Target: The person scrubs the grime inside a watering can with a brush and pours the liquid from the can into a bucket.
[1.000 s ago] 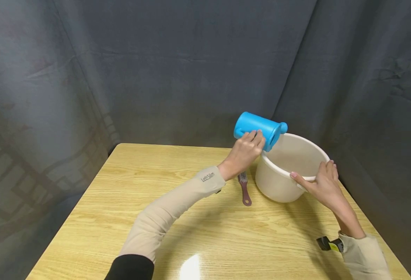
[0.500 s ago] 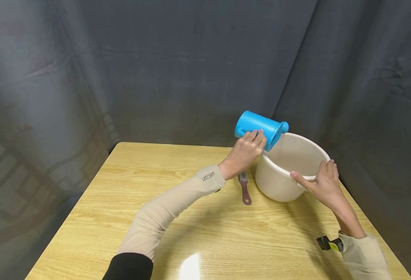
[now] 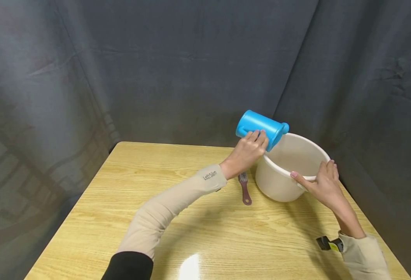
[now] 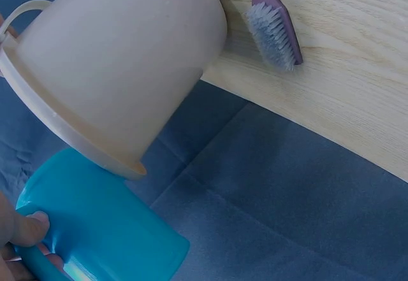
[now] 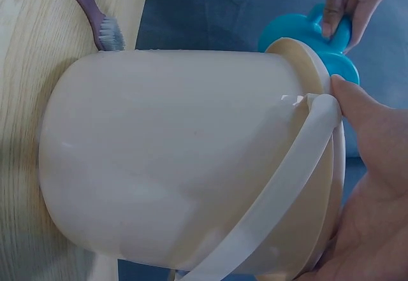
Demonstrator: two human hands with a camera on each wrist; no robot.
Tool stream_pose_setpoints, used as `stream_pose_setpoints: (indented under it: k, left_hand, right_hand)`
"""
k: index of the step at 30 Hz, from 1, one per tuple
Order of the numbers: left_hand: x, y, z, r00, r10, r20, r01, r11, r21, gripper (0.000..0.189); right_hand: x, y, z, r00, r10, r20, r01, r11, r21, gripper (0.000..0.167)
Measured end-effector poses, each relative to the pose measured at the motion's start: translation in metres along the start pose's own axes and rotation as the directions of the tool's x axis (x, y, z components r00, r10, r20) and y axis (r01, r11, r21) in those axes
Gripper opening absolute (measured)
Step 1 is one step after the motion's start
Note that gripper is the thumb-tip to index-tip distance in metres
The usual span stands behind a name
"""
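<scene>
My left hand (image 3: 248, 151) grips a blue watering can (image 3: 259, 123) by its handle. The can lies tipped on its side, its mouth and rounded spout end over the left rim of a cream plastic bucket (image 3: 275, 182). With thumb and fingers spread along the bucket's right rim, my right hand (image 3: 326, 187) holds it. In the left wrist view, the can (image 4: 102, 217) overlaps the bucket's rim, with a thumb on the can's handle side. The right wrist view shows the bucket's pale carrying handle (image 5: 274, 192) hanging down along its wall.
A scrub brush (image 3: 245, 192) with a purple handle and pale bristles lies on the wooden table (image 3: 149, 167), left of the bucket. Grey curtains (image 3: 191, 70) hang behind and along the sides. The bucket stands close to the table's right edge.
The watering can has shifted very slightly up and to the right, still tipped over the bucket. The right hand and bucket have stayed in place.
</scene>
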State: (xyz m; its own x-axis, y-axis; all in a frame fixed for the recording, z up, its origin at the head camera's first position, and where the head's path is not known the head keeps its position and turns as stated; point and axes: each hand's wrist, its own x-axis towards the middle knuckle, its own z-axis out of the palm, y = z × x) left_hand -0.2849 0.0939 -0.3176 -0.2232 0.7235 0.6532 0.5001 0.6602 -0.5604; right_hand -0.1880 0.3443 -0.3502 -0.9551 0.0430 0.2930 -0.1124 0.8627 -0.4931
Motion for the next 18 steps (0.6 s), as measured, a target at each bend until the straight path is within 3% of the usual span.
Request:
stream_pose_setpoints:
  k: [18]
  left_hand:
    - [-0.0001,-0.0002,-0.0005,0.999,0.043,0.0,-0.043,0.998,0.048,0.025]
  right_hand:
    - [-0.0009,-0.0019,0.0001,1.0,-0.018,-0.017,0.018,1.0,0.004,0.11]
